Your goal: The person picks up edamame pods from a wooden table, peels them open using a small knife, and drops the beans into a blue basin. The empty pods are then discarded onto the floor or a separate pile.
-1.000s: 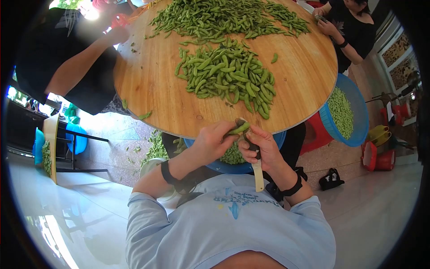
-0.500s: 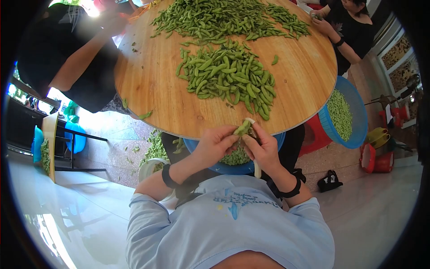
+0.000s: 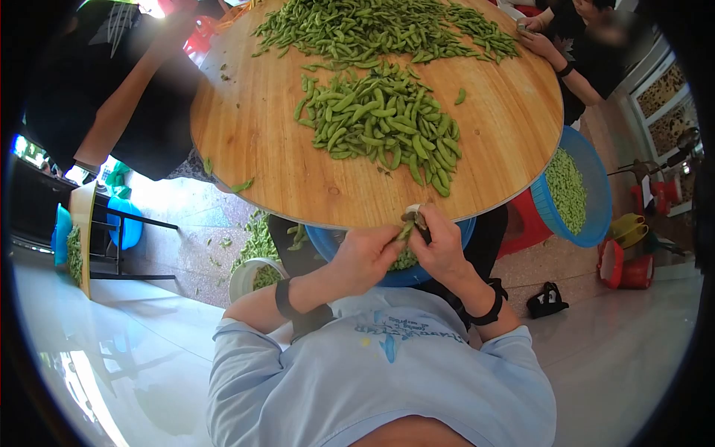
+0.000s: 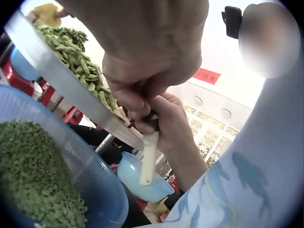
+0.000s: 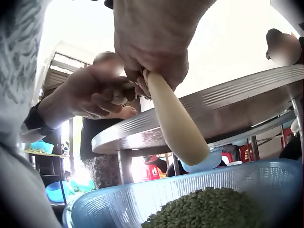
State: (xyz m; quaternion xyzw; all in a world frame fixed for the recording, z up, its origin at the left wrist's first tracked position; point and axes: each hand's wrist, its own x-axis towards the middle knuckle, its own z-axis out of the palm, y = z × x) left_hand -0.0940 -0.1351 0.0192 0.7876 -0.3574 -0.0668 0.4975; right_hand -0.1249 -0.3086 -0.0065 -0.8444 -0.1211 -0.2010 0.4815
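In the head view, my left hand pinches a green soybean pod just off the table's near edge. My right hand meets it at the pod, fingertips close together. That hand also grips a tool with a cream handle, which points down out of the fist; its working end is hidden by the fingers. Below both hands sits a blue basket with shelled green beans inside. A heap of pods lies on the table in front of me.
The round wooden table carries a larger pod pile at the back. People sit at left and right. A blue basket of beans stands at the right, a white bucket at my left. Pods litter the floor.
My right hand has turned and its thumb has come over the pod, so the cream handle is no longer visible from the head. The left person's arm has risen.
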